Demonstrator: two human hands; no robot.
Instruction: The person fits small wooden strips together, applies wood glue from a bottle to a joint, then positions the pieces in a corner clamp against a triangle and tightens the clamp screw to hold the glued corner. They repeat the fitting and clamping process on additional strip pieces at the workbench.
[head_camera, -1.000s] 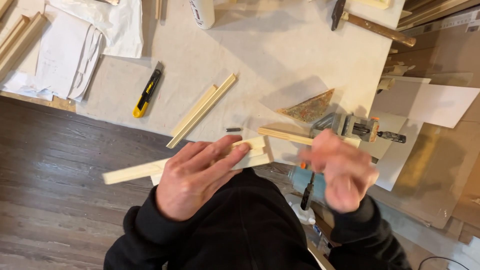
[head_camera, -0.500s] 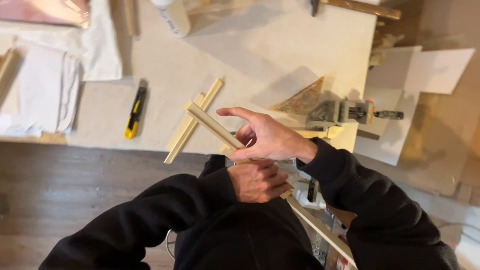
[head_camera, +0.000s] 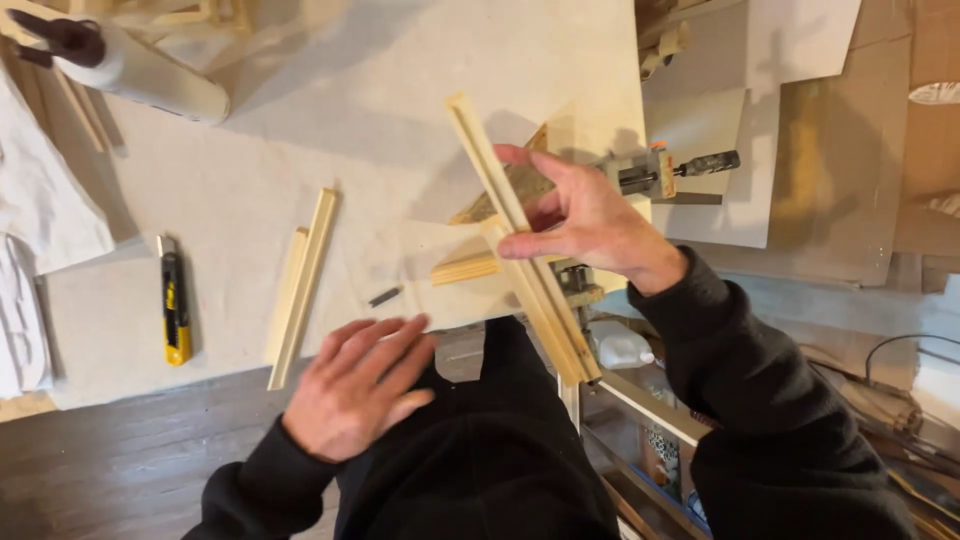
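Currently pinched in the right hand (head_camera: 590, 215): a long pale wood strip (head_camera: 520, 240) with a rebated edge, thumb under, fingers over, grip clamped on it near mid-length. Long axis from about eleven o'clock, far end over the desk (head_camera: 300, 120), to five o'clock, near end past the desk edge toward the lap. Lifted clear of the desk top, crossing above a shorter wood piece (head_camera: 465, 268) lying flat beneath it at the hand's eight o'clock. Left hand (head_camera: 355, 390) at seven o'clock from the grip, flat, fingers apart, holding nothing, palm down at the near desk edge. Nearer to the strip's low end than the right, though well apart from it. Two more wood strips (head_camera: 303, 285) lying side by side at the left hand's eleven o'clock, a yellow utility knife (head_camera: 175, 305) farther out at ten. Bar clamp (head_camera: 655, 172) at the right hand's one o'clock, just beyond the fingertips. White glue bottle (head_camera: 140, 70) far off at ten o'clock.
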